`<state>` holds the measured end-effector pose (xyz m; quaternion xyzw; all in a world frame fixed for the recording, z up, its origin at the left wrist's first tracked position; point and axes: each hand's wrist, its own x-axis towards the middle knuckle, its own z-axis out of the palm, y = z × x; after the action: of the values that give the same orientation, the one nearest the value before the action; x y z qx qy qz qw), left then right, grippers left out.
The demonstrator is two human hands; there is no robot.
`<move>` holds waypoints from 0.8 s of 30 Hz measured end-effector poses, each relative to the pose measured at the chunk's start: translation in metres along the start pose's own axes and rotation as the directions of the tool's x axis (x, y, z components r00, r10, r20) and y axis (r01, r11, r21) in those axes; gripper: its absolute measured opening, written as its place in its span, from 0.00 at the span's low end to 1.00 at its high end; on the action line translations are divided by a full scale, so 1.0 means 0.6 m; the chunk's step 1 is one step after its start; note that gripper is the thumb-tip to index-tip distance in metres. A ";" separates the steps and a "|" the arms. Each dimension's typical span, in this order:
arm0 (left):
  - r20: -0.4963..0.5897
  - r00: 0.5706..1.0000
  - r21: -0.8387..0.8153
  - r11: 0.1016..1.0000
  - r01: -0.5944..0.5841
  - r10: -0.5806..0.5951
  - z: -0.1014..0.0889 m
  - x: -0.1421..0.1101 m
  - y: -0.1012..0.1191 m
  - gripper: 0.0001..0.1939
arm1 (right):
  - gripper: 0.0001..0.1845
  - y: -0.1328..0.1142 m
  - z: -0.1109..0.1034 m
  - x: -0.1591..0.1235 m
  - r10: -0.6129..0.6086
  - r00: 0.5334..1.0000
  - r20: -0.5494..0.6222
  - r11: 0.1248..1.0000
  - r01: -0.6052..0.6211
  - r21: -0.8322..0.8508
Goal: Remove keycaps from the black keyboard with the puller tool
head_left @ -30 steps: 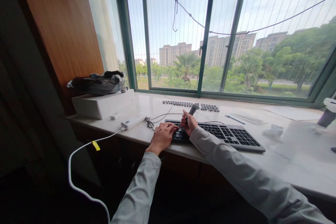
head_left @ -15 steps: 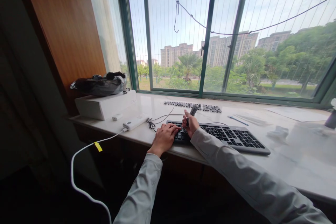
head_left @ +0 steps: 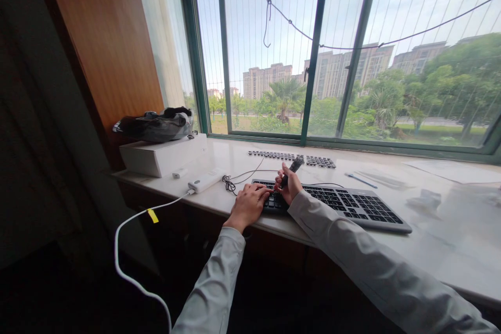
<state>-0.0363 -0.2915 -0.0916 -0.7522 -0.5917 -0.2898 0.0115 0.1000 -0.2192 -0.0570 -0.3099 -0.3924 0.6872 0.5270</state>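
1. The keyboard (head_left: pixel 332 201) lies on the pale counter (head_left: pixel 450 240) with its long axis running from the person's near left away to the right; both hands work at its left end.
2. The left hand (head_left: pixel 248 206) rests flat on the keyboard's left edge, fingers loosely spread over the keys and holding nothing that can be made out.
3. The right hand (head_left: pixel 289 188) sits just right of the left one, over the same end of the keyboard. It is closed round a small dark tool (head_left: pixel 291 168) whose upper end slants up and away toward the window (head_left: pixel 313 62). The tool's tip is hidden between the fingers.
4. Both hands are about equally near the left-end keys. The right hand carries the tool directly above them.
5. Behind the keyboard, toward the window, lie rows of loose dark keycaps (head_left: pixel 291 157).
6. Left of the keyboard lie a white power brick (head_left: pixel 205 180) with its white cable (head_left: pixel 133 250) and a white box (head_left: pixel 164 154).
7. No lettering or brand is legible.
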 end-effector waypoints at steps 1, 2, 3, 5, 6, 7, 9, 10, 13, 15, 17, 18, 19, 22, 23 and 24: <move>0.003 1.000 0.000 1.000 0.004 -0.004 0.000 0.000 0.000 0.19 | 0.26 -0.001 0.000 -0.001 0.008 1.000 0.003 1.000 -0.008 0.008; 0.003 1.000 0.000 1.000 0.007 -0.007 0.000 0.000 0.000 0.19 | 0.26 -0.002 0.001 -0.003 0.017 1.000 0.007 1.000 -0.017 0.017; -0.001 1.000 0.000 1.000 0.006 -0.006 0.000 -0.001 0.000 0.19 | 0.26 -0.003 0.001 -0.004 0.027 1.000 0.012 0.999 -0.027 0.027; -0.010 1.000 -0.003 1.000 -0.004 0.004 0.001 -0.001 -0.001 0.19 | 0.26 -0.005 0.002 -0.007 0.043 0.999 0.024 0.998 -0.044 0.046; -0.015 1.000 -0.004 1.000 -0.009 0.008 0.001 -0.001 -0.002 0.19 | 0.26 -0.004 0.002 -0.007 0.046 0.998 0.032 0.997 -0.048 0.053; -0.019 1.000 -0.005 1.000 -0.012 0.012 0.002 -0.001 -0.002 0.19 | 0.26 -0.004 0.002 -0.007 0.043 0.998 0.038 0.997 -0.045 0.057; -0.021 1.000 -0.004 1.000 -0.016 0.016 0.003 -0.001 -0.003 0.19 | 0.25 -0.001 0.003 -0.006 0.020 0.999 0.050 0.998 -0.023 0.062; -0.020 1.000 -0.001 1.000 -0.015 0.015 0.003 -0.001 -0.003 0.19 | 0.25 0.001 0.003 -0.006 0.003 0.998 0.056 0.998 -0.007 0.064; -0.024 1.000 0.003 1.000 -0.013 0.013 0.004 -0.001 -0.003 0.19 | 0.26 0.005 0.002 -0.002 -0.031 0.997 0.064 0.997 0.027 0.070; -0.035 0.999 -0.005 1.000 -0.015 0.014 0.005 -0.001 -0.004 0.19 | 0.26 0.005 0.002 -0.001 -0.021 0.997 0.072 0.998 0.017 0.056; -0.042 0.999 -0.011 1.000 -0.019 0.018 0.006 -0.001 -0.004 0.18 | 0.26 0.003 0.003 -0.001 0.012 0.996 0.083 0.999 -0.015 0.034; -0.042 0.999 -0.011 1.000 -0.019 0.019 0.006 0.000 -0.005 0.18 | 0.26 0.002 0.004 -0.002 0.026 0.996 0.085 0.999 -0.028 0.027; -0.039 0.999 -0.008 1.000 -0.020 0.019 0.005 0.000 -0.005 0.18 | 0.26 0.002 0.005 -0.002 0.032 0.996 0.085 0.999 -0.034 0.027; -0.027 0.999 0.003 1.000 -0.020 0.020 0.003 0.000 -0.003 0.19 | 0.26 0.001 0.006 -0.003 0.013 0.997 0.079 0.999 -0.016 0.047; -0.025 1.000 0.004 1.000 -0.019 0.019 0.003 0.000 -0.003 0.19 | 0.25 0.001 0.006 -0.002 0.008 0.997 0.082 0.998 -0.013 0.056; -0.024 1.000 0.002 1.000 -0.017 0.017 0.002 0.000 -0.002 0.19 | 0.25 0.001 0.006 -0.001 0.010 0.996 0.087 0.998 -0.016 0.066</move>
<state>-0.0371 -0.2907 -0.0929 -0.7535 -0.5855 -0.2982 0.0218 0.0972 -0.2207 -0.0557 -0.2646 -0.3900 0.7161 0.5149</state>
